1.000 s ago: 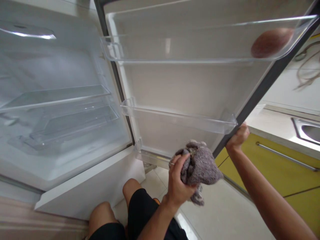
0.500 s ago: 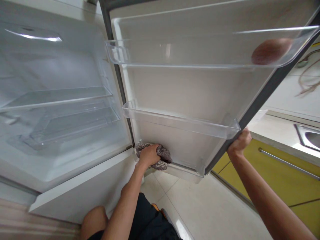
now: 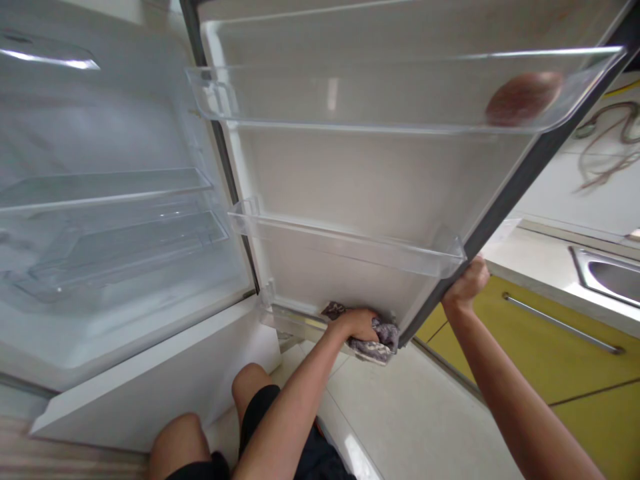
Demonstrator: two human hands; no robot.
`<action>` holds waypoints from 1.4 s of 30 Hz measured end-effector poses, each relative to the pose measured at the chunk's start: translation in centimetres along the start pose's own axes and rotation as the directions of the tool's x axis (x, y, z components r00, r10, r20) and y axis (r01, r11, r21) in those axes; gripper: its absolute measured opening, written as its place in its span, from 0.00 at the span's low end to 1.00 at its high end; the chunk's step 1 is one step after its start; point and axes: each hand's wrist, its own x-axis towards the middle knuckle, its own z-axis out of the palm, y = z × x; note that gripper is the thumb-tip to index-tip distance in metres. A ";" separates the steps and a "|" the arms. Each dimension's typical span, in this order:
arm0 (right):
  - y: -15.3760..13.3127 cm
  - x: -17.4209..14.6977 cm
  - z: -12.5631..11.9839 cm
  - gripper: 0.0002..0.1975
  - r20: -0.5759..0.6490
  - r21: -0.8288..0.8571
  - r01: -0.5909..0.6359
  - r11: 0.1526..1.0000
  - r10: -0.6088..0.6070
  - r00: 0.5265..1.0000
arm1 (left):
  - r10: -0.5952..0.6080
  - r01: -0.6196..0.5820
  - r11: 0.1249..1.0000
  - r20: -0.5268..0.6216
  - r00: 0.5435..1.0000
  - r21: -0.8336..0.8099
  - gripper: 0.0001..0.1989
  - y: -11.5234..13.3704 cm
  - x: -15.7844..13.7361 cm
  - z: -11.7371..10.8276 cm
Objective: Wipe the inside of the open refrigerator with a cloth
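Observation:
My left hand [image 3: 356, 324] is closed on a patterned brown-grey cloth [image 3: 383, 340], pressed against the lowest clear door shelf [image 3: 295, 319] near its right end. The fingers are partly buried in the cloth's folds. My right hand [image 3: 467, 281] grips the dark outer edge of the open refrigerator door [image 3: 340, 167]; its fingertips are hidden behind the edge. Above my hands, a clear middle shelf [image 3: 345, 241] and a clear upper shelf [image 3: 350, 100] span the door. A reddish-brown rounded item [image 3: 524, 99] rests at the right of the upper one.
The refrigerator interior [image 3: 125, 133] with glass shelves [image 3: 105, 190] opens on the left, over a white lower door [image 3: 165, 380]. At right are yellow cabinets [image 3: 560, 353], a pale countertop [image 3: 540, 267] and a metal sink [image 3: 610, 273]. Below lies a tiled floor [image 3: 415, 407].
My left hand has slid the cloth from the left end of the lowest door shelf to its right end. My right hand keeps its hold on the door edge; the view has shifted slightly.

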 end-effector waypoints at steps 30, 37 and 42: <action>-0.4 0.3 0.5 0.16 -0.106 -0.019 0.000 1.000 -0.002 0.994 | -0.428 0.285 0.876 -0.900 0.086 -0.390 0.29 -10.9 -13.6 -3.2; -1.4 -0.2 0.5 0.19 -0.110 0.003 -0.036 0.999 0.036 0.993 | -0.419 0.086 0.891 -0.880 -0.225 -0.447 0.30 -7.7 -10.8 -5.8; -1.6 -0.5 0.4 0.20 -0.082 0.025 -0.024 0.999 0.025 0.996 | -0.386 0.097 0.914 -0.919 -0.082 -0.393 0.33 -3.2 -6.3 -5.1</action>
